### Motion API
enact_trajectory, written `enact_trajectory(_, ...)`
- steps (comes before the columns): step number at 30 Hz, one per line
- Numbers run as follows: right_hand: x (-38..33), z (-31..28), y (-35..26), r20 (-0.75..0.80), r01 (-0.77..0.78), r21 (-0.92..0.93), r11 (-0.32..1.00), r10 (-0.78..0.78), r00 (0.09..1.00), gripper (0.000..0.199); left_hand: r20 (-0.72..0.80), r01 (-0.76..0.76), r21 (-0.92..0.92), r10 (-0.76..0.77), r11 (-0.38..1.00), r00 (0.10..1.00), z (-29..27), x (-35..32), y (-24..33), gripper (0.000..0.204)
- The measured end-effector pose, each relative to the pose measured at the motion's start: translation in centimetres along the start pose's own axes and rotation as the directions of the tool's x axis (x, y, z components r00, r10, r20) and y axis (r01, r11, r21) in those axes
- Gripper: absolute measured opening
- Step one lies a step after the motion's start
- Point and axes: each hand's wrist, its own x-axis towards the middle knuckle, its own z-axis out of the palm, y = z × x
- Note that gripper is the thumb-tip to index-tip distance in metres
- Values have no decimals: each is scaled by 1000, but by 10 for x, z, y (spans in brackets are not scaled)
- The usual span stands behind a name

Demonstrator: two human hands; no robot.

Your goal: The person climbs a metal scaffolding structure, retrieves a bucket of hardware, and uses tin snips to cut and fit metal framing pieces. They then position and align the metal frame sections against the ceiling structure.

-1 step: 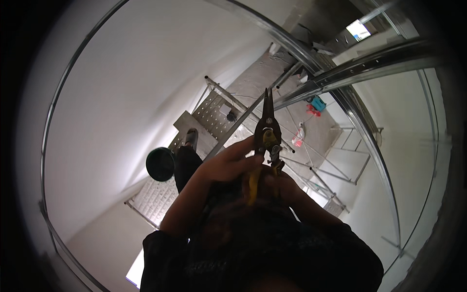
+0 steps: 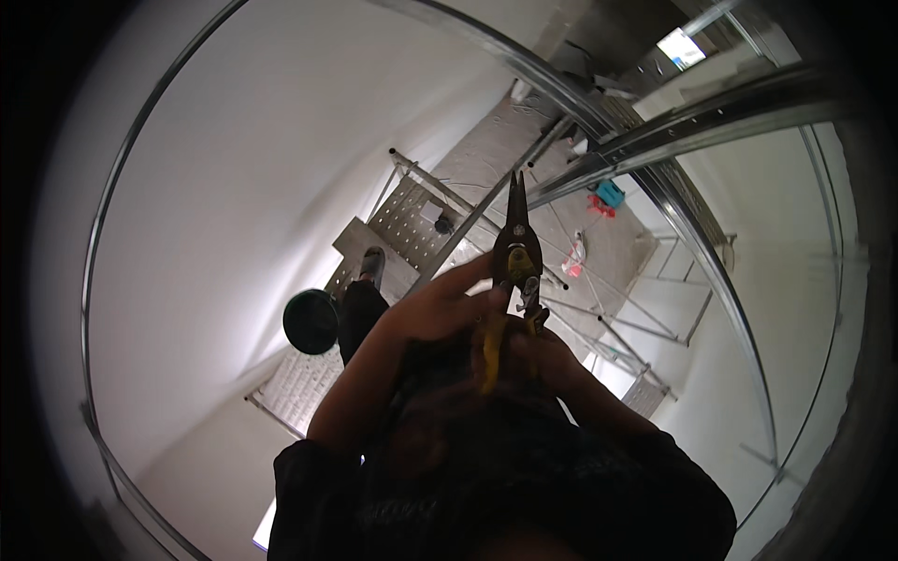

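A pair of tin snips (image 2: 516, 248) with dark blades and yellow handles is held up in front of my chest. Its narrow jaws point away from me and stand slightly apart, with nothing between them. My left hand (image 2: 444, 307) grips the snips from the left, its fingers at the pivot and upper handle. My right hand (image 2: 541, 360) is wrapped around the handles from the right, lower down; shadow hides most of its fingers. A metal latch and spring show between the handles.
Metal framing rails (image 2: 692, 136) cross overhead at the upper right. Below are scaffold tubes (image 2: 645, 323) and a perforated platform (image 2: 407, 224), where my foot rests on a board (image 2: 360, 245). A dark green bucket (image 2: 311, 321) is at left. A teal case (image 2: 610, 194) lies on the floor.
The view has shifted very slightly. Both hands keep the same grip on the tin snips.
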Motion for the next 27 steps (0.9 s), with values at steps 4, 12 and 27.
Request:
enact_trajectory(4,6,10,13,-228,179,-60,982,-188,955,48,-28,120,-126,-125,985,992,-40,50,-4,54)
enact_trajectory(12,79,58,44,-550,586,-31,809,-504,666,46,514,523,-550,-230,651,826,-40,86,24,43)
enact_trajectory(27,102,100,-3,-446,682,-103,724,-646,619,56,668,662,-503,-236,556,706,-57,122,56,38)
